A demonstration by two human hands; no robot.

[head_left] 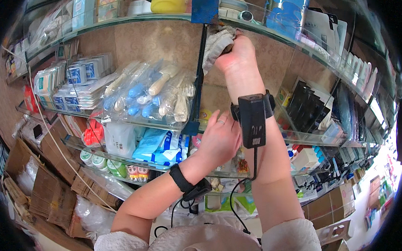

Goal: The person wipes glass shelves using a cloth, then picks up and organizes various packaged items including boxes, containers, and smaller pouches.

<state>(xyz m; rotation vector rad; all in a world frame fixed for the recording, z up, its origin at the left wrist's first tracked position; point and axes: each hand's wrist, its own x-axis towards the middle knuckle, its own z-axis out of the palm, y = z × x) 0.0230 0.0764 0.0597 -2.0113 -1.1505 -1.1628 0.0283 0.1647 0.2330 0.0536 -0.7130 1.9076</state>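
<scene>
My right hand is raised to the dark upright post just below the upper glass shelf. Its fingers are closed around a crumpled grey-white cloth, which lies against the post and the shelf's underside. Lower down, my left hand is at the front of the middle shelf, beside the blue corner bracket. Its fingers are loosely apart and hold nothing that I can see. A black strapped device sits on my right wrist, and a black band circles the left.
Bagged white and blue brushes fill the middle shelf left of the post, beside stacked blue-white packets. Black packages stand at the right. A yellow container is above. Cardboard boxes lie lower left; a pale cord crosses there.
</scene>
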